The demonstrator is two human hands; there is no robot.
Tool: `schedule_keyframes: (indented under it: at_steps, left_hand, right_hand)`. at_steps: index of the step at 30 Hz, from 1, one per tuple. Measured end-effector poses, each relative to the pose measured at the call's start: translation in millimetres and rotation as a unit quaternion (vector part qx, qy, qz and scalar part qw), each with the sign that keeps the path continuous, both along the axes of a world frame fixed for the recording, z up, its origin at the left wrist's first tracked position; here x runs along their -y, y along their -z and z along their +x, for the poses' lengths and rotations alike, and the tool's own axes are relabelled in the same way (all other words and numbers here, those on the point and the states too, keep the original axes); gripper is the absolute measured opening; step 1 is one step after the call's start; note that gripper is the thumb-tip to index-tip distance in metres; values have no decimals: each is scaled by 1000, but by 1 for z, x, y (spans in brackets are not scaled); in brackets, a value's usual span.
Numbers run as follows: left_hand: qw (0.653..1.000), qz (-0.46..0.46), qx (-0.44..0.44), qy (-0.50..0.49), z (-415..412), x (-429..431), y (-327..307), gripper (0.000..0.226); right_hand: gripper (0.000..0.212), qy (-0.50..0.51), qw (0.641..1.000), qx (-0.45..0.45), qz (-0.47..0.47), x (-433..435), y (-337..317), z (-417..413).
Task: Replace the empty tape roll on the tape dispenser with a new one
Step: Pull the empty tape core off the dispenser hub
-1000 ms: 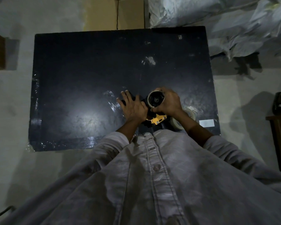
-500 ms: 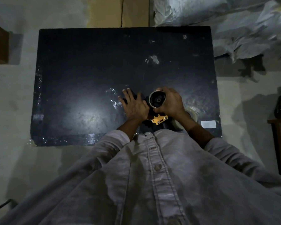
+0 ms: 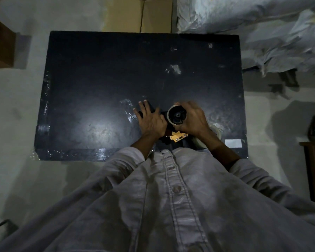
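Two hands are working on the tape dispenser (image 3: 165,113), which is lying on its side near the front edge of the black table (image 3: 98,84). The left hand (image 3: 151,120) is pressing flat on the handle end, fingers straight and slightly spread, pinning it down. The right hand (image 3: 195,119) is curling round the empty core (image 3: 169,115), which is sitting on the hub (image 3: 177,115). I am reading it as empty because its wall is looking thin and pale. Whether it is coming loose is not showing.

A new roll (image 3: 215,130), clear and thicker, is lying on the table beside the right wrist, partly hidden and untouched.

Judgement: the task is sitting at an early stage. Removal is under way, not complete. Pulling the core free, seating the new roll and threading tape toward the yellow blade guard (image 3: 178,137) are all remaining.
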State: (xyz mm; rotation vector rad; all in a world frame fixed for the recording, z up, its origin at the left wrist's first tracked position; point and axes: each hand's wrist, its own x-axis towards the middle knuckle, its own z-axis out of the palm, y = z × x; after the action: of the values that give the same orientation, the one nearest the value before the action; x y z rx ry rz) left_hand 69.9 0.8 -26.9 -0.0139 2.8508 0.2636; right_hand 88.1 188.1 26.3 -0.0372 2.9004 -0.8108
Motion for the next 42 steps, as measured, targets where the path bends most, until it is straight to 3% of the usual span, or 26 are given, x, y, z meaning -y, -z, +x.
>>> schedule_keyframes:
  at_steps: [4,9,17,21,25,30,35,42]
  left_hand:
    - [1000,-12,13,13,-5,-5,3,54]
    - [1000,5,-12,-11,-3,-9,5,61]
    - [1000,21,-6,-15,-4,-5,5,62]
    - [999,36,-16,-21,-4,-6,5,56]
    - [999,36,-29,-17,-4,-4,10,56]
    - [998,38,-45,-16,-5,-2,17,57]
    - [998,37,-44,-17,-5,-3,16,57]
    - [998,46,-40,-18,-6,-2,17,54]
  right_hand:
    - [78,-88,993,-71,39,-4,-13,20]
    - [73,-77,984,-153,53,-29,-13,49]
    - [75,-81,983,-160,43,-34,-11,41]
    - [75,46,986,-151,-56,-40,-17,30]
    - [86,210,949,-101,-210,-48,-18,20]
    - [91,277,917,-23,-287,-61,-3,11]
    - [98,273,930,43,-242,-73,10,5]
    - [124,226,970,80,-45,-84,40,3]
